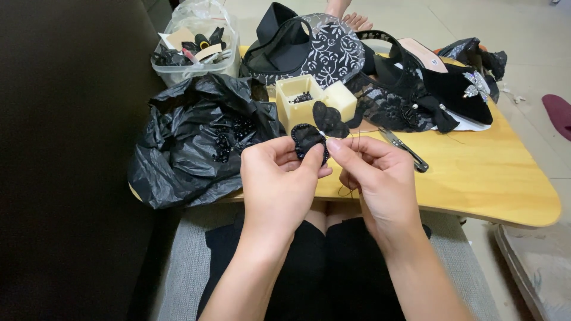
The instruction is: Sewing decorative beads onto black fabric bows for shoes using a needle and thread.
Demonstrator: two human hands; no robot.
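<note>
My left hand [281,178] pinches a small black fabric piece [308,138] with a beaded edge, held up over the near edge of the wooden table [488,178]. A second black petal-shaped piece [329,119] sticks up from it. My right hand [373,169] meets it from the right, with thumb and forefinger closed at the fabric's edge on what looks like a needle. A thin dark thread [346,189] loops down below my right hand.
A crumpled black plastic bag [190,142] lies at the table's left. Behind my hands stand a cream box of beads [299,101], scissors [407,151], black lace pieces [333,53], a black shoe with a sparkly ornament [452,83] and a clear tub of scraps [196,50]. A person's toes [357,22] show beyond.
</note>
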